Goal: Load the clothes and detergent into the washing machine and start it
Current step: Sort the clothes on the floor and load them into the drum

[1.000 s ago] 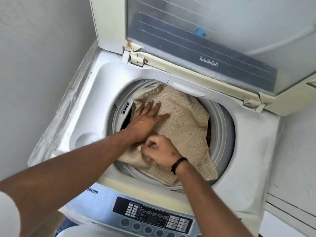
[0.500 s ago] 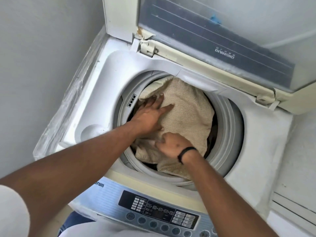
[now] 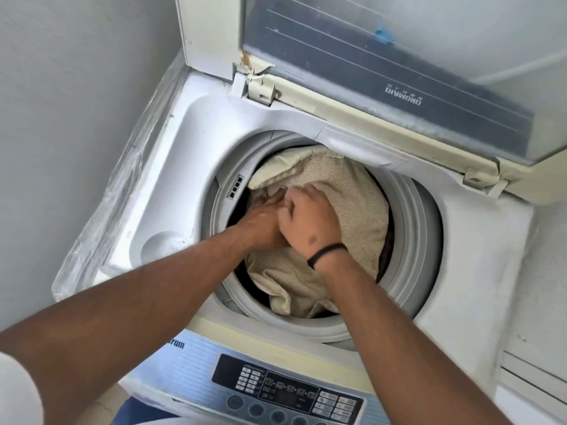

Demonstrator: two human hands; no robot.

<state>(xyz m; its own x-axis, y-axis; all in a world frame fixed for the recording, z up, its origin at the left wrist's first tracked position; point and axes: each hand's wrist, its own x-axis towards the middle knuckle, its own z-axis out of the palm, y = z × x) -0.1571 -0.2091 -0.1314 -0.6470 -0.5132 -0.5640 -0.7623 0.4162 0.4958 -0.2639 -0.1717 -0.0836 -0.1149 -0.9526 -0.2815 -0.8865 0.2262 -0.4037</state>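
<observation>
Grey wall corner | washing machine (image 3: pixel 478 271) lid (image 3: pixel 399 72) raised | beige towel (image 3: pixel 352 210) inside drum opening | left hand (image 3: pixel 264 219) fingers buried under fold, grasp indeterminable | right hand (image 3: pixel 310 222) curled, gripping towel

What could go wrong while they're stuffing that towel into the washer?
The towel fills most of the drum opening, so a fold might stay over the rim and catch when the lid closes. Both the left hand and right hand press deep inside under the raised lid; if it dropped, it could strike the arms.
</observation>
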